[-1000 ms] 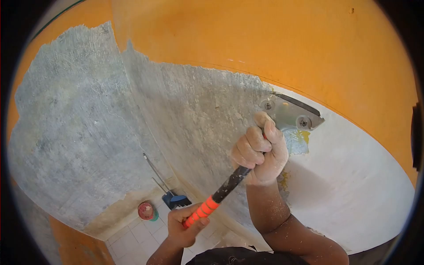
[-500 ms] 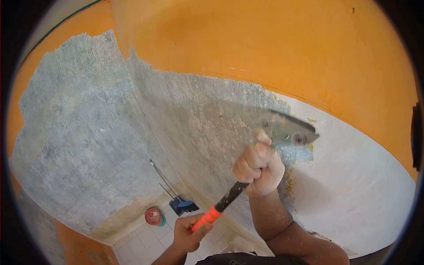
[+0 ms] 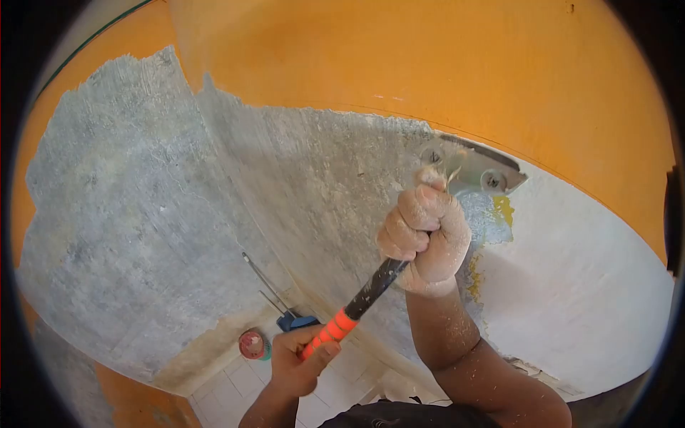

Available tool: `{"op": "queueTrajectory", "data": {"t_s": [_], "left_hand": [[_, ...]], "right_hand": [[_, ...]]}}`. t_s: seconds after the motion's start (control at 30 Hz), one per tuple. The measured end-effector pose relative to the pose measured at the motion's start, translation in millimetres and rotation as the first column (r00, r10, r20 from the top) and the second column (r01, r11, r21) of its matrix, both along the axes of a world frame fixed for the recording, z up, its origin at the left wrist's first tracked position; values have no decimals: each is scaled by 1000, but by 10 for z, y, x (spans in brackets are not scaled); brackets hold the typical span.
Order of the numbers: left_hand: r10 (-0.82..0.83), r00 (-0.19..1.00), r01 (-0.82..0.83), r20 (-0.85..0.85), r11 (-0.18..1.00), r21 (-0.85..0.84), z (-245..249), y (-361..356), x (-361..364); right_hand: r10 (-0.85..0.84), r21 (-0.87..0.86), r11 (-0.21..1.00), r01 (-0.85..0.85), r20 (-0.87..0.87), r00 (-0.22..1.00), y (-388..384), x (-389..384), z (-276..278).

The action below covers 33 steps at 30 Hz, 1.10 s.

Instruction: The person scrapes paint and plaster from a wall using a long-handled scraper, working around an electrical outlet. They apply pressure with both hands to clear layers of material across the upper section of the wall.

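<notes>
I hold a long-handled wall scraper (image 3: 374, 289) with a black shaft and an orange grip. My left hand (image 3: 300, 362) is wrapped round the orange grip at the lower end. Farther up, my right hand (image 3: 428, 232) is closed round the shaft just below the head, with pale dust over its fingers. The wide metal blade (image 3: 474, 167) lies at the border of grey bare wall, white coating and orange paint. Shavings show beside the blade, and my right fist hides part of the head. Yellow scraps (image 3: 504, 208) edge the white coating (image 3: 578, 292).
Orange paint (image 3: 399, 57) covers the upper wall. Rough grey wall (image 3: 128, 200) spreads left and round the corner. Below stand a blue dustpan (image 3: 296, 321) with long handles and a red-rimmed bucket (image 3: 251, 344) on the white tiled floor (image 3: 228, 389).
The blade has moved up the wall, nearer the orange paint, with my right hand rising too. My left hand has shifted slightly left, and the view has moved a little.
</notes>
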State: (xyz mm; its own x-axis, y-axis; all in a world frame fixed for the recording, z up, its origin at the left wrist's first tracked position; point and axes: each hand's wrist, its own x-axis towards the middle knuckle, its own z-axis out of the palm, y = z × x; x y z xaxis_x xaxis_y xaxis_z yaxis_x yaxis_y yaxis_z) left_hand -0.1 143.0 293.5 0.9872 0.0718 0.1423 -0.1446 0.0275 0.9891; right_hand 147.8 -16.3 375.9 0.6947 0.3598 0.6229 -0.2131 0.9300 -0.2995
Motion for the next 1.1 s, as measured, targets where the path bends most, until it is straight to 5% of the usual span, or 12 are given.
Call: {"op": "queueTrajectory", "data": {"t_s": [0.17, 0.3, 0.33, 0.47, 0.57, 0.7, 0.77, 0.8, 0.93, 1.1], "left_hand": [[43, 994, -39, -99, 998, 45, -203, 19, -21], [48, 999, -48, -18, 998, 41, 133, 92, 30], [102, 995, -104, 23, 979, 173, 117, 53, -4], [60, 998, -60, 4, 988, 142, -191, -45, 10], [19, 993, -9, -115, 996, 86, -103, -6, 68], [65, 997, -55, -46, 980, 189, -26, -22, -49], [3, 1000, -3, -8, 997, 79, -203, -75, -113], [43, 999, -39, -16, 979, 198, -184, -94, -82], [32, 999, -31, -9, 995, 91, 106, 30, -4], [39, 998, -45, 55, 993, 112, -141, -143, -117]], "right_hand": [[44, 58, 997, -52, 121, 992, 32, 72, -295], [-22, 22, 999, 23, -72, 997, 73, -9, 94], [7, 26, 1000, -6, -26, 1000, 46, 12, 44], [-73, -59, 996, 72, -10, 997, -68, -27, -313], [-34, -40, 999, 36, 58, 998, -115, 12, -50], [-4, 8, 1000, 4, 6, 1000, -119, -64, -107], [-7, 80, 997, 9, -18, 1000, -124, -83, -296], [-25, 58, 998, 23, 35, 999, -132, -73, -300], [-18, 63, 998, 17, 11, 1000, -80, -69, -86], [42, 98, 994, -46, 45, 998, -143, -92, -273]]}}
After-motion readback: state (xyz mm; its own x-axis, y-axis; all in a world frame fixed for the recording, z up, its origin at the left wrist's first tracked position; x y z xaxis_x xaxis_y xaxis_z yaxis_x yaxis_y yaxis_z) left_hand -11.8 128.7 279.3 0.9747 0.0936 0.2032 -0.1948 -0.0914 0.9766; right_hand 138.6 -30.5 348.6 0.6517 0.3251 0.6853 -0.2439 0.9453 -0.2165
